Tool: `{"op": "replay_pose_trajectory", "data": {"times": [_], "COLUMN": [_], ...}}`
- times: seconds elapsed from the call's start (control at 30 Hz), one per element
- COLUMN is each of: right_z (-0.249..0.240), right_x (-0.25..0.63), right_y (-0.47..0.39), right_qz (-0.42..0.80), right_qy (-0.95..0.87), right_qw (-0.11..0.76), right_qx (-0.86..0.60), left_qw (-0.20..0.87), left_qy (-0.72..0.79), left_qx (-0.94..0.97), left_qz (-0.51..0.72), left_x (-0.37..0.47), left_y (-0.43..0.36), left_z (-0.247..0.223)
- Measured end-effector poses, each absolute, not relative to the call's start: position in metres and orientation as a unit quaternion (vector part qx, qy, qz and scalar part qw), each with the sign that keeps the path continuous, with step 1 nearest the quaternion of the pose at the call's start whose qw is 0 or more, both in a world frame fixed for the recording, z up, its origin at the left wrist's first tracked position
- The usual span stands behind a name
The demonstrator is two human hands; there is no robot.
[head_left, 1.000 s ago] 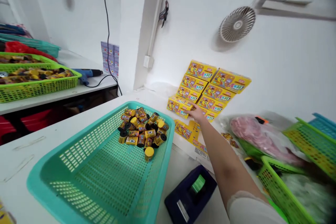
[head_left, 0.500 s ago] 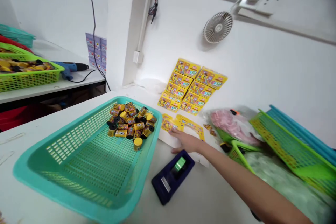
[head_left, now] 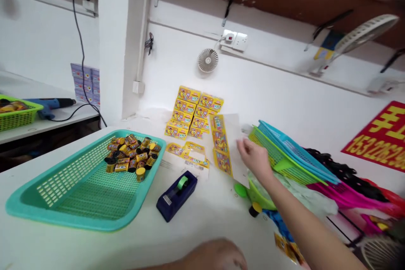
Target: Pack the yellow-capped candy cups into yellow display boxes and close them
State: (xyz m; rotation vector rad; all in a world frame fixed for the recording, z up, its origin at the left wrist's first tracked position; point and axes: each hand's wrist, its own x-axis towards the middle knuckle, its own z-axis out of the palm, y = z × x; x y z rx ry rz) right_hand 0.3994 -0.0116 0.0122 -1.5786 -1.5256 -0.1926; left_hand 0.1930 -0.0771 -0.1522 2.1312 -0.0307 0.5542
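Head view: the right hand (head_left: 255,160) grips a printed card sheet (head_left: 221,145) along its right-hand edge, fingers curled at the card. The sheet is raised at a steep tilt above the worktop (head_left: 202,223), with yellow printed panels on its left part and a plain white area beside the fingers. The left hand (head_left: 218,255) is low over the near part of the worktop, blurred and partly cut off by the frame; its grip cannot be determined.

A flat yellow printed blank (head_left: 177,149) lies on the worktop, left of the raised sheet. Directly behind it, yellow cartons (head_left: 186,107) are stacked in two columns near the wall. A dark blue tape dispenser (head_left: 172,200) with green tape is positioned between the teal basket (head_left: 85,223) and the raised sheet. The teal basket contains small yellow-and-black canisters (head_left: 124,160), grouped toward its far end.

To the right of the raised sheet are a tilted lime green basket (head_left: 275,152), a blue basket (head_left: 294,152) against it, and a single canister with a yellow end (head_left: 255,209).
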Motion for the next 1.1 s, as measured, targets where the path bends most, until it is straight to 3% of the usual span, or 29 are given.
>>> {"op": "replay_pose_trajectory", "data": {"times": [0.1, 0.17, 0.23, 0.37, 0.73, 1.1], "right_z": [0.011, -0.003, -0.020, -0.048, -0.089, -0.086], "right_x": [0.402, 0.395, 0.382, 0.364, 0.398, 0.447], "right_y": [-0.076, -0.109, -0.130, -0.146, -0.144, -0.166], "right_qz": [-0.042, -0.007, 0.032, 0.116, 0.217, 0.135], "right_qy": [-0.516, -0.457, -0.410, -0.349, -0.297, -0.370], "right_qw": [0.599, 0.677, 0.735, 0.800, 0.838, 0.785], "right_qx": [-0.611, -0.577, -0.539, -0.473, -0.404, -0.478], "left_qw": [0.366, 0.303, 0.276, 0.366, 0.358, 0.499], "left_qy": [0.164, 0.246, 0.281, 0.312, 0.330, 0.209], "left_qx": [0.799, 0.766, 0.772, 0.785, 0.800, 0.839], "left_qz": [0.448, 0.511, 0.499, 0.389, 0.351, 0.053], "left_x": [0.189, 0.189, 0.191, 0.195, 0.216, 0.215], "left_y": [-0.062, -0.049, -0.036, -0.017, 0.000, -0.006], "left_z": [-0.121, -0.094, -0.072, -0.057, -0.080, -0.066]}}
